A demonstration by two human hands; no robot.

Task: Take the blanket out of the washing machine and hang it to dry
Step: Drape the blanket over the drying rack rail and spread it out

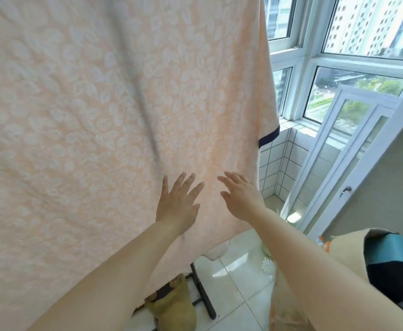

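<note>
Peach leaf-patterned blanket (100, 115) hanging near window (353, 68), left hand (177, 204) and right hand (240, 197) before it, fingers (182, 179) spread, released

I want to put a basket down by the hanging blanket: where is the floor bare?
Bare tile floor lies right of the black rack foot, running toward the tiled wall under the window. Left of the foot, a yellowish bag crowds the space beneath the blanket.
</note>
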